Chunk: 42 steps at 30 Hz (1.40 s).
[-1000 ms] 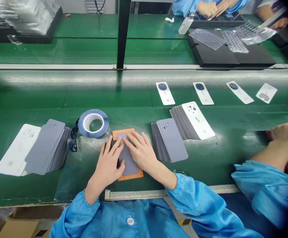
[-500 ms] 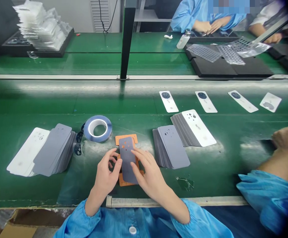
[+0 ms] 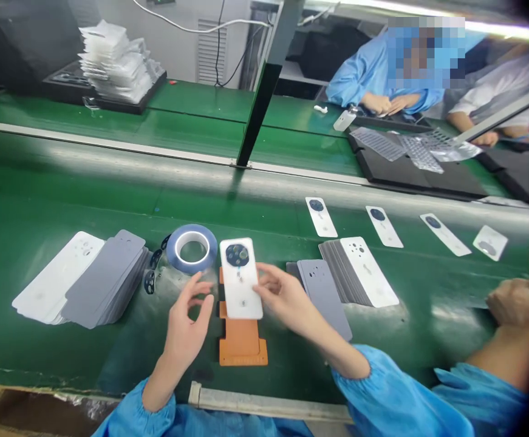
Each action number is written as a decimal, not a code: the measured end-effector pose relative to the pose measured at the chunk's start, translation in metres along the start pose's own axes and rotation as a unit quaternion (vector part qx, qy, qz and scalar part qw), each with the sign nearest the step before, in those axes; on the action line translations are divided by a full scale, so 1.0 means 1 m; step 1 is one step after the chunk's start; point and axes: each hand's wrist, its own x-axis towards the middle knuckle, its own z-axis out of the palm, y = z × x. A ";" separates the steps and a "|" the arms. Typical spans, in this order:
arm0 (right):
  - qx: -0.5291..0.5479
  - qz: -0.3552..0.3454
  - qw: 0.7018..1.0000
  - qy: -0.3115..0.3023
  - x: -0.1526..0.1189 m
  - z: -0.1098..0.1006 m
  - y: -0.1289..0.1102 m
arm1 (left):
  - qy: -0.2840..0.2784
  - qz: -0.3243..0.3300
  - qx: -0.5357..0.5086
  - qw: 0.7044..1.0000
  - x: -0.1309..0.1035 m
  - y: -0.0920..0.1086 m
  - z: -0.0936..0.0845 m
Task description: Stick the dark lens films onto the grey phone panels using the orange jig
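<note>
My right hand (image 3: 280, 291) grips the right edge of a white phone back cover (image 3: 243, 291) between thumb and fingers. The cover has a dark round camera film near its top and is held up over an orange jig (image 3: 242, 340), hiding the jig's upper part. Left of the cover, my left hand (image 3: 190, 318) is empty, its thumb and fingers apart and curved. A roll of blue tape (image 3: 172, 255) lies just beyond that hand. Several black camera-shaped films (image 3: 150, 280) rest beside the roll.
Stacks of grey covers (image 3: 104, 273) and white covers (image 3: 57, 282) lie at left. More grey covers (image 3: 325, 291) and white covers (image 3: 367, 270) lie at right. Single white covers (image 3: 321, 221) form a row behind. A co-worker's hand (image 3: 512, 303) is at far right. A post (image 3: 259, 115) stands ahead.
The cover has been lifted off the jig by my right hand, now showing its white side. My left hand has come away from it. The camera view has tilted and shifted.
</note>
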 end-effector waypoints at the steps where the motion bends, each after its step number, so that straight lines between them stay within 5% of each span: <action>1: -0.027 -0.002 0.999 0.028 0.020 -0.014 0.002 | 0.058 0.046 0.060 0.995 0.001 -0.002 -0.007; 5: -0.169 0.051 0.978 0.116 0.115 -0.063 0.009 | 0.211 0.148 0.231 0.938 0.000 -0.013 -0.036; 9: -0.231 0.078 0.960 0.140 0.182 -0.078 0.011 | 0.230 0.084 0.282 0.928 -0.011 -0.024 -0.055; 13: -0.288 0.098 0.940 0.154 0.199 -0.074 0.010 | 0.213 -0.037 0.254 0.943 -0.020 -0.032 -0.065; 20: -0.326 0.074 0.935 0.121 0.151 -0.058 -0.019 | 0.063 -0.139 0.093 0.984 0.000 -0.035 -0.072; 26: -0.164 -0.017 0.976 -0.142 0.057 0.027 -0.046 | -0.025 -0.119 -0.079 0.990 0.008 -0.018 -0.059; 28: -0.139 -0.033 0.974 -0.174 0.043 0.057 -0.043 | -0.046 -0.109 -0.094 0.989 0.007 -0.015 -0.056; 33: -0.110 -0.058 0.986 -0.112 0.047 0.093 -0.028 | -0.003 -0.111 -0.103 0.988 0.001 -0.025 -0.052; 42: -0.047 -0.149 0.987 -0.024 0.033 0.104 -0.033 | 0.011 -0.093 -0.121 0.988 0.000 -0.030 -0.046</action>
